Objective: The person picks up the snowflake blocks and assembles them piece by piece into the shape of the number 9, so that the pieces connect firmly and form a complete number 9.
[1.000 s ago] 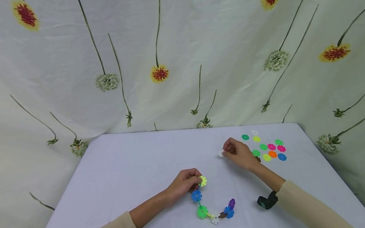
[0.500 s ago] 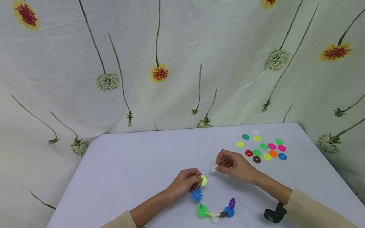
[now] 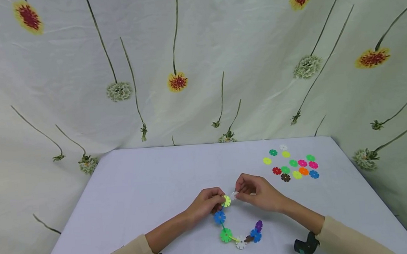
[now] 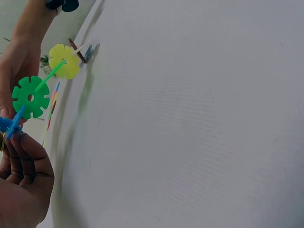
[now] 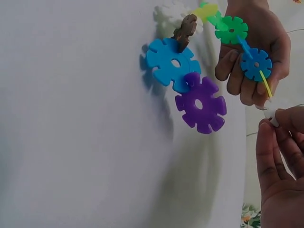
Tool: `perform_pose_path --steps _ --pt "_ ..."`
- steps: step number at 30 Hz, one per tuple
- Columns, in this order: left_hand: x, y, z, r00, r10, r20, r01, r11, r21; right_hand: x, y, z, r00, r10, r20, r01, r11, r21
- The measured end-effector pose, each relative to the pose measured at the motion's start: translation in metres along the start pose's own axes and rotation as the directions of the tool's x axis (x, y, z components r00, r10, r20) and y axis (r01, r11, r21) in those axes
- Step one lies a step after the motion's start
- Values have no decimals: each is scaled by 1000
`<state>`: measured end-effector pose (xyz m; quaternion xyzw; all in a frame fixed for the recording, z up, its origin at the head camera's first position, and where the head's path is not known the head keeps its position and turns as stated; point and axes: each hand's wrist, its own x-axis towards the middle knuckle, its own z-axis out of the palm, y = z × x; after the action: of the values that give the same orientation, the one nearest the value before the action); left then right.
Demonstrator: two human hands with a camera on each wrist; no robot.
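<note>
My left hand [image 3: 206, 204] pinches a yellow notched flower disc [image 3: 227, 201] at the upper end of a curved chain of interlocked discs. Below it follow a blue disc [image 3: 219, 217], a green disc [image 3: 226, 235], a white disc [image 3: 240, 243] and, past a brown one, a blue disc [image 5: 161, 61]. At the chain's far end is a purple disc [image 5: 212, 104]. Between thumb and fingers, my right hand [image 3: 259, 192] holds a loose white disc [image 3: 234, 195] close beside the yellow one. In the right wrist view these two meet or nearly meet; whether they interlock, I cannot tell.
Several loose discs, among them a red disc [image 3: 276, 170], an orange disc [image 3: 304, 171] and a blue disc [image 3: 314, 174], lie flat at the back right of the white table [image 3: 150, 178]. A flower-printed cloth [image 3: 197, 37] hangs behind the table.
My right hand has carried the white disc left and toward me, from near the loose discs to the yellow disc. The left hand and the chain have stayed in place.
</note>
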<state>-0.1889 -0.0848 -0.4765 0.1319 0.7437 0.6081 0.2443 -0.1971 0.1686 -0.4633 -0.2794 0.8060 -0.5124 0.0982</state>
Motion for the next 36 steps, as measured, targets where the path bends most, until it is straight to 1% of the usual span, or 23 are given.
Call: perform_pose_path --steps 4,7,14,18,21,24,26,29,33,36 --pt "-1 0 -1 1000 -3 -3 3 1000 2 0 2 4 1000 -13 -6 14 1000 25" --pt "-1 0 0 1000 6 -4 -6 1000 2 0 3 6 1000 -17 -1 17 998 65" --pt "-4 -3 -2 1000 17 19 -17 1000 -17 0 5 10 998 -57 3 56 988 147" --pt "-2 -6 -2 999 35 29 -35 999 7 0 9 11 997 -75 9 71 976 204" --pt "0 -8 -1 998 51 35 -52 998 26 0 13 11 997 -74 20 66 963 261" --pt "2 -8 1 997 61 42 -62 997 37 -1 16 11 996 -82 27 71 956 285" --pt "3 -8 1 997 60 45 -61 998 34 -1 16 11 996 -85 24 75 958 277" --pt "4 -10 1 997 53 48 -55 998 23 -2 16 10 997 -76 21 69 969 236" --pt "4 -10 1 998 35 45 -35 999 13 -3 14 7 1000 -12 8 11 990 138" --pt "3 -8 1 999 29 44 -30 999 14 -6 17 2 999 27 -20 -26 999 46"
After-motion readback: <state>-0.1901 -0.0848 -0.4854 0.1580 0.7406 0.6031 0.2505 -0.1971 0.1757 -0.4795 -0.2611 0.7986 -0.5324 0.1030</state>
